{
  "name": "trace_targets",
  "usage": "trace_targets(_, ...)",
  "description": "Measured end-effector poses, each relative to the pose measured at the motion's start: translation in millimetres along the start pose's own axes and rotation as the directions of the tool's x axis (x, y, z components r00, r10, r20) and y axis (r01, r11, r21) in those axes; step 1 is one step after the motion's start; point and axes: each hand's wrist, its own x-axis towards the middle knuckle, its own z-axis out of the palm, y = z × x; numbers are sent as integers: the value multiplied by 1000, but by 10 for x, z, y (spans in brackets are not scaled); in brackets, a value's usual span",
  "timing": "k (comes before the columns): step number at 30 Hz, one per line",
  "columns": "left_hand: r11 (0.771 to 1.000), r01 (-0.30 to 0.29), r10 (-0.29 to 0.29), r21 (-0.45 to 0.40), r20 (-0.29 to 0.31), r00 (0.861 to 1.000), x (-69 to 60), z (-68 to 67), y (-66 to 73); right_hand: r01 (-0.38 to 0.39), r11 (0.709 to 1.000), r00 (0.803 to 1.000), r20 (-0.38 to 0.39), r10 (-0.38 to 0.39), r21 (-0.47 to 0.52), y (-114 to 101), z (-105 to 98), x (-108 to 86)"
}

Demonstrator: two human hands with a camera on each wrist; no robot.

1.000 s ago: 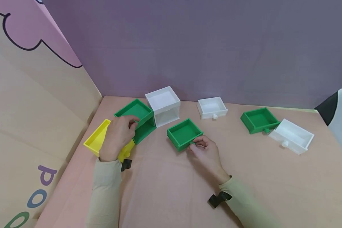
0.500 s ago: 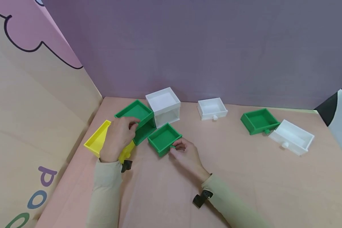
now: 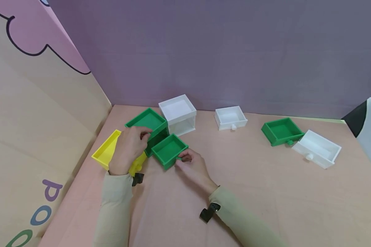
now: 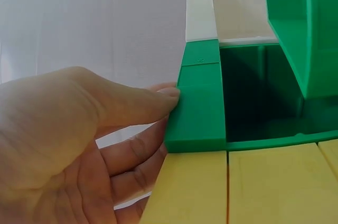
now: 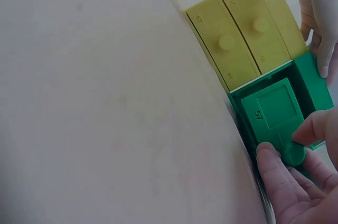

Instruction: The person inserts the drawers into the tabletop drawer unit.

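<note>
In the head view my left hand point(image 3: 125, 149) grips the upper front of an open-fronted green cabinet point(image 3: 147, 118); the left wrist view has the thumb on the green panel point(image 4: 199, 109), other fingers partly hidden behind it. My right hand point(image 3: 195, 168) pinches the round knob point(image 5: 294, 154) of a green drawer point(image 3: 170, 149). That drawer's back end is at the cabinet's lower opening, tilted against it in the right wrist view. A yellow cabinet point(image 3: 106, 150), partly covered by my left hand, adjoins the green one. Behind it on the other side stands a white cabinet point(image 3: 177, 109), its front open.
On the pink cloth to the right lie a small white drawer point(image 3: 231, 117), another green drawer point(image 3: 282, 131) and a wider white drawer point(image 3: 318, 148) touching or nearly touching it. A grey-purple wall point(image 3: 222, 58) rises behind the table.
My right hand has carried the green drawer leftward across the table to the green cabinet's opening. My left hand has kept its grip and place.
</note>
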Motion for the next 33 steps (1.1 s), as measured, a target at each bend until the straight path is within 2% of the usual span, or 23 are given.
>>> trace_targets(11,1000,15,-15,-9,12,1000,-3,19,-14,29,999,999,12,-29,-15,-19,179,49)
trace_targets(17,1000,26,-26,-3,17,1000,-4,21,-18,12,1000,1000,11,-12,-5,-19,241,94)
trace_targets(23,1000,27,-27,-1,12,1000,-4,16,-11,-4,1000,999,41,4,-8,-16,247,139)
trace_targets(28,1000,23,-23,-4,9,1000,0,12,-5,37,995,997,71,-30,-94,-8,184,143)
trace_targets(33,1000,8,-8,-10,-3,1000,0,-1,0,122,968,990,98,-103,-217,-21,113,139)
